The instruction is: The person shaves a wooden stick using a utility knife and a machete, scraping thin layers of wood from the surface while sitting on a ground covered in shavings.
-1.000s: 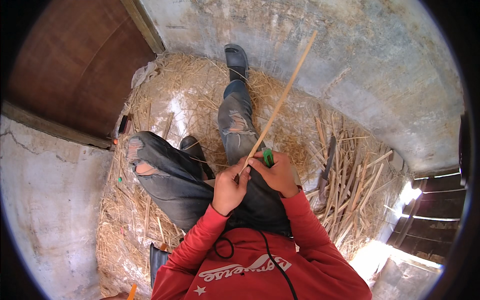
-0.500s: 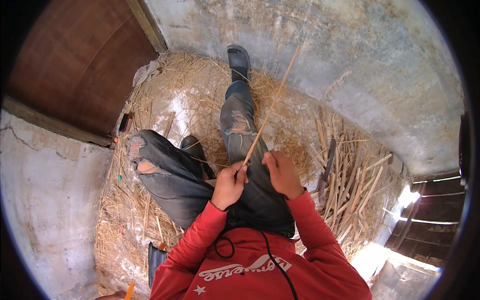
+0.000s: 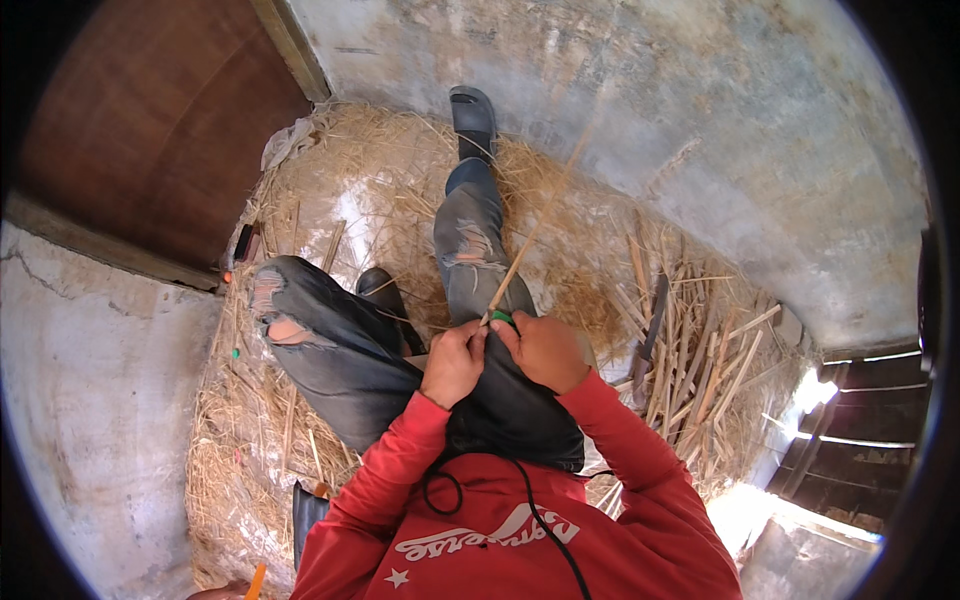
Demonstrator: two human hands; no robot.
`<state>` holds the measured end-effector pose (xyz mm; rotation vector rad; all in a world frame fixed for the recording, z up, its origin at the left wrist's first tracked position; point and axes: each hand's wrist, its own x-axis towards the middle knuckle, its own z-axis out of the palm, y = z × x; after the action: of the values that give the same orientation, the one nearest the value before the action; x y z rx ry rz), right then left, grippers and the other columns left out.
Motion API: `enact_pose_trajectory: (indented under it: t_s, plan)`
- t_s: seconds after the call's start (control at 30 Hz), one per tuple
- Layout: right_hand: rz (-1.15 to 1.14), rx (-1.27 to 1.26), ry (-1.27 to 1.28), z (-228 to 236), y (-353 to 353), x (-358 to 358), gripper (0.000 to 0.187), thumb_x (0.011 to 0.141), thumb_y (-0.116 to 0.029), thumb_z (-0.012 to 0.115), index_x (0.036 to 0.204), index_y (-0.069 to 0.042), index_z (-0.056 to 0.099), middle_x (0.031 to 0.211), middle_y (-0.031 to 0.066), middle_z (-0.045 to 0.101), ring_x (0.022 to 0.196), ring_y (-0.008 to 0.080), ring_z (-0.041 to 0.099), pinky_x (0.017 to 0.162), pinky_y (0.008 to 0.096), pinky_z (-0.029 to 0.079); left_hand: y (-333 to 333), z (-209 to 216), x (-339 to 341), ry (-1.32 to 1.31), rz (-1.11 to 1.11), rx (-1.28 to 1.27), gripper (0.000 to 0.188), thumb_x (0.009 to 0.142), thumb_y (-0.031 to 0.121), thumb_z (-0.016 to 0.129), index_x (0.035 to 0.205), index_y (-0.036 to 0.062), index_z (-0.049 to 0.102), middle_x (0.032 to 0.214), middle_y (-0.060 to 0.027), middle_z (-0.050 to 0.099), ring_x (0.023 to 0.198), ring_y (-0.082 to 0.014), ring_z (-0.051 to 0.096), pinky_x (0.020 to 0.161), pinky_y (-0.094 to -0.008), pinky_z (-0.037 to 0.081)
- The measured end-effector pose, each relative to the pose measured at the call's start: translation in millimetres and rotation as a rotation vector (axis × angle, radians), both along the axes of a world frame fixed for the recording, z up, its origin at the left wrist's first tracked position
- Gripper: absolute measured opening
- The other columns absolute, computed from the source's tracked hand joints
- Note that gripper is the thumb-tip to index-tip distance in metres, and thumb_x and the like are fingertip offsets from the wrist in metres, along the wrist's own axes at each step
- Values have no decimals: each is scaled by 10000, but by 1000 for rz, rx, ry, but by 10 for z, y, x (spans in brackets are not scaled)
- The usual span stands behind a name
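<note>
My left hand is closed round the lower end of a long, thin tan stick above my thighs. The stick slants up and away towards the far wall, its far end smeared by motion. Right beside it, my right hand pinches a small green object against the stick's near end. Its exact kind is too small to tell. The two hands nearly touch at the thumbs.
Several split sticks lie piled at the right, with a long dark blade-like piece on them. Straw covers the floor. An orange strip shows at the lower left. Rough walls and a brown door enclose the space.
My right hand has moved left to meet my left hand at the stick's near end, and the green object now shows clearly. The stick's far end has become blurred.
</note>
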<state>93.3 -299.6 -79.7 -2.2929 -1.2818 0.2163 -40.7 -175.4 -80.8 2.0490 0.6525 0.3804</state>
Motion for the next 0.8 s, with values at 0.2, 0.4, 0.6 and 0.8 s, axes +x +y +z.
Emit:
enact_pose_trajectory:
  t_s: [0.2,0.4,0.6,0.8]
  plan:
    - [-77,5,-34,-153,50,20,489,1033,-458,551,789,-40,619,598,214,620,565,423,639,520,519,501,-73,197,-407,-10,-22,61,68,965,58,615,944,-5,629,768,-292,616,775,-488,637,633,-512,490]
    - [-168,-48,29,-122,46,193,534,1057,-463,495,798,-13,622,670,247,641,669,459,658,607,553,515,-145,339,-998,86,9,19,135,956,59,644,1045,-26,700,795,-287,649,755,-462,670,637,-472,518]
    - [-342,-46,141,-703,-159,848,595,1060,-487,461,861,35,666,768,288,654,780,493,649,711,559,508,104,532,-1939,192,-164,46,178,959,68,662,1082,-45,724,805,-246,702,699,-399,707,629,-411,549]
    - [-508,87,357,-560,-305,962,549,1059,-445,471,880,37,662,844,307,646,868,480,658,732,525,484,102,582,-1908,237,-37,-121,179,1003,96,621,1100,-15,722,656,-164,625,592,-273,679,578,-359,510]
